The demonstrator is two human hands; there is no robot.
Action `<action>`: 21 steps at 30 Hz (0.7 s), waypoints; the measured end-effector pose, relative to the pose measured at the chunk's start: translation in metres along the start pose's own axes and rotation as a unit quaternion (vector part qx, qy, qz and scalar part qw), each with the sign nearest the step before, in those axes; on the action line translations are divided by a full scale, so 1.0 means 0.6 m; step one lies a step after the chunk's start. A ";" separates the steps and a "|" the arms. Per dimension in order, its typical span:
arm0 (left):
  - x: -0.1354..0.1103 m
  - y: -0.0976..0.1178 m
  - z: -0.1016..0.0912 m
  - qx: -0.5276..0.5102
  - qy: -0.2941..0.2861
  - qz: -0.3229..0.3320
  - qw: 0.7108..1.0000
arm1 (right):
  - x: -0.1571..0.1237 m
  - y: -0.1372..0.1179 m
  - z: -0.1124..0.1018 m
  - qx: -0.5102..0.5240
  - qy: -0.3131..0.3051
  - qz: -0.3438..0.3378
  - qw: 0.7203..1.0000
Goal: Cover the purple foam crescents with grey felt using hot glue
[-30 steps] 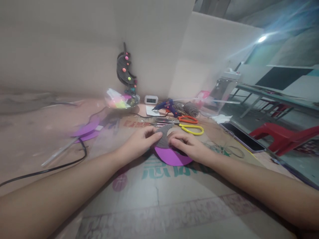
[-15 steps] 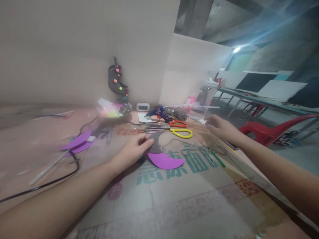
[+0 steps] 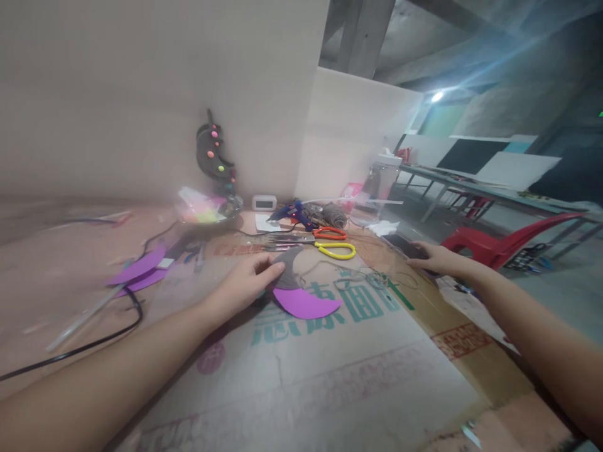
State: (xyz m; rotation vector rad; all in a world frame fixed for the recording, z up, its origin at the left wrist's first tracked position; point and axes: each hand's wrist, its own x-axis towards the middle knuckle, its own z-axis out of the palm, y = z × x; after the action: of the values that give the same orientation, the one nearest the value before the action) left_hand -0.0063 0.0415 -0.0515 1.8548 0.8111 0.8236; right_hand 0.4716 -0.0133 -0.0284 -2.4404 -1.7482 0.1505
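Cardboard (image 3: 339, 358), left hand (image 3: 249, 279) pinching one gray crescent (image 3: 286, 270), right hand (image 3: 441, 258) curled over one phone (image 3: 398, 243), grip unclear

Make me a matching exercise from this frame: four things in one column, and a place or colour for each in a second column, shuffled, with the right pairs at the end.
Things:
1. left hand
2. right hand
3. glue gun
4. small clock

Places and colours:
A. white, near the foot of the wall
B. at the dark phone, on the right side
C. thumb on the grey part of the grey-and-purple crescent
D. mostly blue, behind the orange-handled scissors

Right pairs: 1-C, 2-B, 3-D, 4-A
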 end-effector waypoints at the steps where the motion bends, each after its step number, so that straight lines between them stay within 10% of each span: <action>1: 0.000 0.001 0.000 -0.001 0.000 0.000 1.000 | 0.001 -0.002 0.000 0.003 0.002 0.003 1.000; 21: -0.002 0.000 -0.002 0.029 -0.006 0.015 0.999 | -0.067 -0.055 -0.066 0.128 0.069 0.043 0.989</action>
State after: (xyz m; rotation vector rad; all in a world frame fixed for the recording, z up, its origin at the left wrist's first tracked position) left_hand -0.0077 0.0411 -0.0514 1.9252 0.8081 0.8154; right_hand 0.4345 -0.0428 0.0164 -2.2828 -1.4697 0.1969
